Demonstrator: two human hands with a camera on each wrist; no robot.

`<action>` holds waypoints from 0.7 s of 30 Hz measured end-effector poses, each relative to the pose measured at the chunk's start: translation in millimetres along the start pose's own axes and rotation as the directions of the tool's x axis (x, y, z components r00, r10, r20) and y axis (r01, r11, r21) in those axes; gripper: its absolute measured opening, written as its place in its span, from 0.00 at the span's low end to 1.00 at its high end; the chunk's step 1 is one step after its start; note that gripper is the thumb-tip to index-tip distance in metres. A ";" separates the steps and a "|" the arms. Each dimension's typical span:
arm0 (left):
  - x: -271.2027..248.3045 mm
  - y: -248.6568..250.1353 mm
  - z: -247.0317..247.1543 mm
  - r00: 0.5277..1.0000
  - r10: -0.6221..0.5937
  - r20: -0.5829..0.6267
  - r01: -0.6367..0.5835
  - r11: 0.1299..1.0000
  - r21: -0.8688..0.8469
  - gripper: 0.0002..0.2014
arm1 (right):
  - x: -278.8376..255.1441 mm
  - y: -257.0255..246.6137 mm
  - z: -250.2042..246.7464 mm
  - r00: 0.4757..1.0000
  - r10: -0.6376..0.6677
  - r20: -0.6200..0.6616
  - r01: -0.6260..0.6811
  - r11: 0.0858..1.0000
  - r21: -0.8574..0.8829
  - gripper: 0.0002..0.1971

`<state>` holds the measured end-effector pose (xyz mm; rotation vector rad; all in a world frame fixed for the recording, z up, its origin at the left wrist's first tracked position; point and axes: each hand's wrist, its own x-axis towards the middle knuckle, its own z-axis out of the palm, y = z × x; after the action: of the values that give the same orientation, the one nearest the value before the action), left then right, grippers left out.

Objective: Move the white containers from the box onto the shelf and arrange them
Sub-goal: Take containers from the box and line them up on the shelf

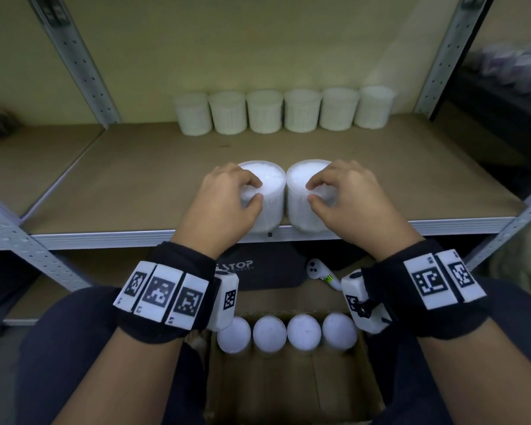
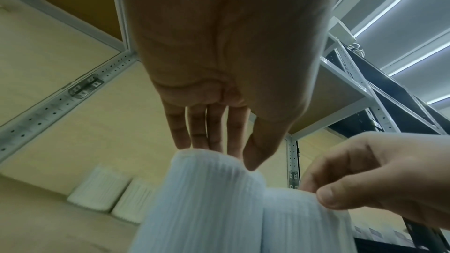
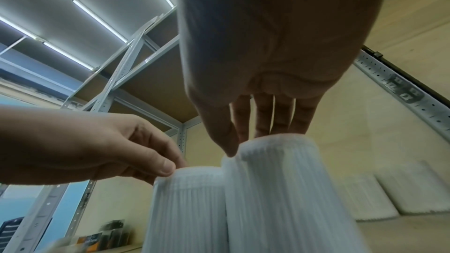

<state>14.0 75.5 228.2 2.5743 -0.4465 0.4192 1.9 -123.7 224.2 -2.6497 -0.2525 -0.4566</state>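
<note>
Both hands are curled over tub tops at the shelf's front edge: the left hand (image 1: 224,194) has fingertips and thumb clamped on the rim of the left tub (image 1: 269,207), the right hand (image 1: 341,191) likewise on the right tub (image 1: 301,210). The two tubs stand touching on the shelf (image 1: 135,185). Behind them a row of six tubs (image 1: 284,110) lines the back. Four more tubs (image 1: 287,332) show in the box (image 1: 288,388), so I'd say about two-thirds done.

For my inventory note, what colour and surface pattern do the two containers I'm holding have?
White, with fine vertical ribbing down the sides; the right wrist view shows the containers best.
</note>
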 end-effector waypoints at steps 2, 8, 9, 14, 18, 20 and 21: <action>2.1 1.4 -1.4 1.000 0.007 0.005 -0.007 1.000 0.010 0.10 | -0.6 1.2 -0.6 1.000 -0.018 0.011 0.018 1.000 -0.003 0.11; 13.7 9.4 5.1 1.000 0.006 0.030 -0.006 1.000 0.001 0.11 | 5.4 10.8 -4.5 1.000 0.014 0.003 -0.013 1.000 -0.028 0.10; 16.4 12.0 7.9 1.000 0.007 0.030 -0.007 1.000 -0.002 0.11 | 7.4 13.8 -5.1 1.000 0.026 0.003 -0.026 0.999 -0.033 0.10; 35.6 26.8 24.4 0.999 0.011 0.039 -0.010 1.000 -0.019 0.13 | 17.7 33.6 -10.6 0.996 0.086 -0.015 -0.087 0.995 -0.051 0.10; 57.3 42.8 40.9 0.996 0.017 0.086 -0.014 0.999 -0.034 0.15 | 26.6 55.2 -15.8 0.987 0.148 -0.057 -0.151 0.987 -0.051 0.09; 69.7 49.8 48.5 0.993 0.021 0.114 -0.017 0.999 -0.038 0.17 | 31.0 64.4 -18.7 0.982 0.174 -0.067 -0.178 0.983 -0.050 0.09; 76.2 52.6 51.9 0.991 0.023 0.128 -0.018 0.999 -0.037 0.17 | 33.4 68.5 -20.6 0.980 0.186 -0.069 -0.190 0.981 -0.046 0.09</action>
<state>73.1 -12.3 234.8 2.5736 -0.5212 0.2505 44.2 -190.3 226.9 -2.6719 0.0310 -0.4906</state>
